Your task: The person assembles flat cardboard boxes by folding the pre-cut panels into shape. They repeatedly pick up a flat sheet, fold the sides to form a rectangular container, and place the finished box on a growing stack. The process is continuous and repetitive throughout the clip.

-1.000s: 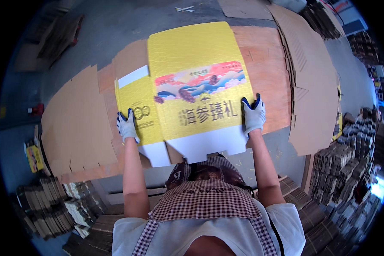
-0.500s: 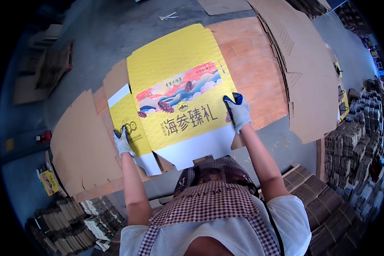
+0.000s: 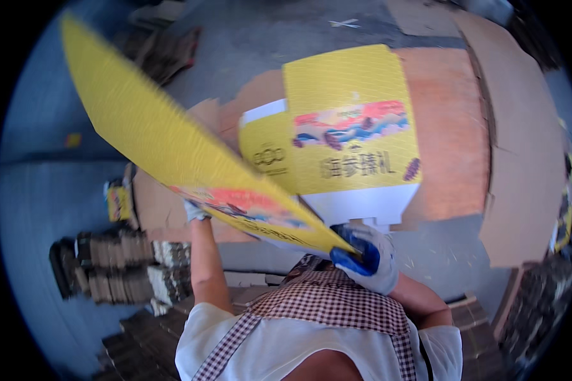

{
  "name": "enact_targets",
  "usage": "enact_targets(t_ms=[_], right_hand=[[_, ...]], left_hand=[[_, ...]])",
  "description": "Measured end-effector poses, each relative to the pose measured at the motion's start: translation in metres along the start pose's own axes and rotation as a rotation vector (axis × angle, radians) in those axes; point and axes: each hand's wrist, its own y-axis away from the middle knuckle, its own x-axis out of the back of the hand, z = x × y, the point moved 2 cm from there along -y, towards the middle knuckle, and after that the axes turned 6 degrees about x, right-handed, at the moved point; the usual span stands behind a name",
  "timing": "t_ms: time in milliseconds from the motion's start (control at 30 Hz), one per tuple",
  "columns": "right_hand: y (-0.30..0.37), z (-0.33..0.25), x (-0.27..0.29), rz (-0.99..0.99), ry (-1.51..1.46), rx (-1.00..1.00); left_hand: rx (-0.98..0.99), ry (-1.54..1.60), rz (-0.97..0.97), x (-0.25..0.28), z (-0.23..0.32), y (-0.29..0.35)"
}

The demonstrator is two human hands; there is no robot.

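A flat yellow carton blank (image 3: 165, 146), printed with a red and blue wave picture, is raised and steeply tilted above the table, blurred by motion. My right hand (image 3: 366, 254), in a white glove with blue fingers, is closed on its near right corner. At the blank's lower left edge is my left hand (image 3: 198, 211), also gloved; its fingers are hidden behind the cardboard. A second yellow carton blank (image 3: 346, 76) of the same print lies flat on the table, with its white flap toward me and its left part covered by the raised one.
The tabletop (image 3: 451, 146) is reddish-brown board. Large brown cardboard sheets (image 3: 527, 159) lie along its right side, another (image 3: 162, 206) at the left. Stacked bundles of brown cardboard (image 3: 111, 254) stand at the lower left, more (image 3: 540, 305) at the right.
The top blank has been lifted off and swung up to the left, uncovering the one beneath. My right hand has come closer to my body with its corner. The view has shifted left.
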Motion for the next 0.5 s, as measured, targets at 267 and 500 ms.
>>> enact_targets(t_ms=[267, 500], right_hand=[[0.003, -0.006, -0.014, -0.339, -0.281, 0.482], [0.001, -0.008, -0.003, -0.465, -0.247, 0.521]], left_hand=[[-0.105, -0.033, 0.270, 0.036, 0.035, 0.066], [-0.157, -0.040, 0.389, 0.052, 0.037, 0.100]])
